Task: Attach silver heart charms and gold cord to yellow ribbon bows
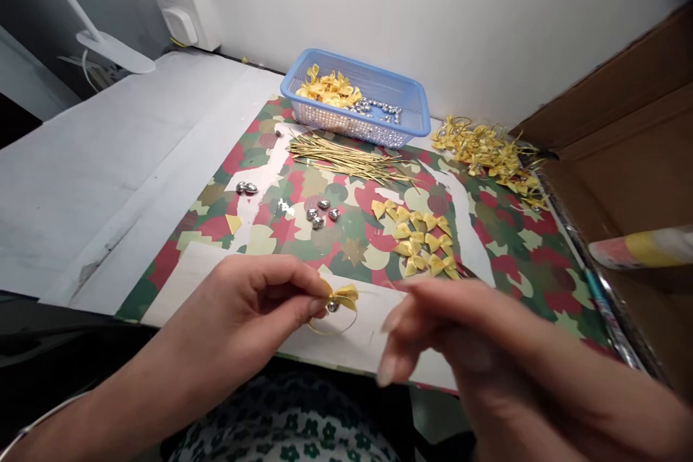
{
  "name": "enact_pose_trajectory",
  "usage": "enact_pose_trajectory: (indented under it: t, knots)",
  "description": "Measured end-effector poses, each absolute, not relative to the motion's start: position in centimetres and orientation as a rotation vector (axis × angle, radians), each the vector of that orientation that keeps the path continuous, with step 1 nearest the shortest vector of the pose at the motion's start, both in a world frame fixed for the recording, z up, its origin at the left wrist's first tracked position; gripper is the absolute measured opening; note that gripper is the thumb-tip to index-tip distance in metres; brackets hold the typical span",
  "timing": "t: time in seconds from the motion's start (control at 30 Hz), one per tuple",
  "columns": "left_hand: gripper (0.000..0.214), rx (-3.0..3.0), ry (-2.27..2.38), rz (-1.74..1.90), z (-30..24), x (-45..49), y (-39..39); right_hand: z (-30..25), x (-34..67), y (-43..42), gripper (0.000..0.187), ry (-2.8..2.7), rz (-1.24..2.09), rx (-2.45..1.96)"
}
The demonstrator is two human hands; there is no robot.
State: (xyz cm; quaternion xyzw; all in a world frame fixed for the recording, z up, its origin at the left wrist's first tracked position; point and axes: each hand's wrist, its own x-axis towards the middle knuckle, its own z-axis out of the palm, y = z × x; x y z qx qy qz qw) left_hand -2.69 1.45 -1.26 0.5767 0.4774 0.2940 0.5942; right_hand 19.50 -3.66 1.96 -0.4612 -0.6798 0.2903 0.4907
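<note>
My left hand [271,303] pinches a yellow ribbon bow [345,296] between thumb and fingertips, low over a white sheet [373,310]. A shiny silver bead [333,306] sits at the bow's middle, and a thin yellow cord [346,328] loops out beneath it. To the right, my right hand [449,332] is raised with its fingers loosely bent and apart, slightly blurred; nothing shows in them. Beyond the hands lie several loose yellow bows [410,248] and a small group of silver beads [318,222].
A blue basket [357,61] holds bows and beads at the back. In front of it lies a bundle of yellow cords [346,159]. Finished-looking corded bows [487,151] are heaped at right, near a cardboard box [611,101]. A white lamp base [116,52] stands at left.
</note>
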Motion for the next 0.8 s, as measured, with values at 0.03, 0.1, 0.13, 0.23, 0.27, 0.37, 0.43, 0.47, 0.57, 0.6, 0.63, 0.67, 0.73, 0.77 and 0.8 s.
enact_pose_trajectory:
  t: [0.03, 0.1, 0.13, 0.23, 0.27, 0.37, 0.43, 0.47, 0.57, 0.6, 0.63, 0.67, 0.73, 0.77, 0.8]
  knots:
    - [0.011, 1.31, 1.11, 0.696, -1.3, -2.7, 1.4, 1.4, 19.1, -3.9, 0.028, -1.668, 0.697, -1.13]
    - [0.009, 1.253, 1.098, 0.706, -1.3, -2.8, 1.4, 0.4, 18.2, -4.4, 0.029, -1.645, 0.679, -1.198]
    - [0.008, 1.225, 1.088, 0.703, -1.3, -2.8, 1.5, 0.0, 17.8, -4.6, 0.027, -1.63, 0.674, -1.249]
    - [0.007, 1.131, 1.06, 0.677, -1.5, -2.9, 1.7, -0.7, 17.4, -5.0, 0.024, -1.729, 0.643, -1.327]
    - [0.007, 1.099, 1.052, 0.668, -1.5, -2.9, 1.8, -0.9, 17.4, -5.0, 0.024, -1.792, 0.594, -1.317]
    - [0.007, 1.017, 1.042, 0.646, -1.7, -3.1, 1.9, -1.3, 17.5, -4.9, 0.027, -1.887, 0.388, -1.308]
    - [0.005, 0.979, 1.036, 0.621, -1.8, -3.1, 1.9, -1.6, 17.3, -5.0, 0.028, -1.865, 0.293, -1.349]
    - [0.005, 0.966, 1.027, 0.608, -1.8, -3.2, 1.9, -1.8, 17.2, -5.0, 0.027, -1.849, 0.26, -1.365]
    - [0.006, 0.941, 0.994, 0.589, -1.9, -3.1, 2.2, -2.1, 16.6, -5.1, 0.025, -1.833, 0.197, -1.347]
    - [0.006, 0.932, 0.988, 0.587, -1.9, -3.1, 2.3, -2.1, 16.5, -5.1, 0.025, -1.832, 0.181, -1.336]
    - [0.006, 0.924, 0.984, 0.581, -2.0, -3.1, 2.4, -2.1, 16.5, -5.2, 0.025, -1.834, 0.168, -1.327]
    - [0.006, 0.919, 0.984, 0.575, -2.0, -3.0, 2.5, -2.0, 16.4, -5.2, 0.024, -1.838, 0.159, -1.324]
    - [0.006, 0.918, 0.983, 0.565, -2.1, -2.9, 2.6, -1.9, 16.5, -5.2, 0.023, -1.851, 0.153, -1.331]
    - [0.006, 0.916, 0.984, 0.567, -2.1, -2.9, 2.6, -1.9, 16.6, -5.2, 0.023, -1.858, 0.155, -1.336]
    - [0.006, 0.916, 0.986, 0.572, -2.0, -2.9, 2.6, -1.9, 16.7, -5.2, 0.022, -1.864, 0.157, -1.338]
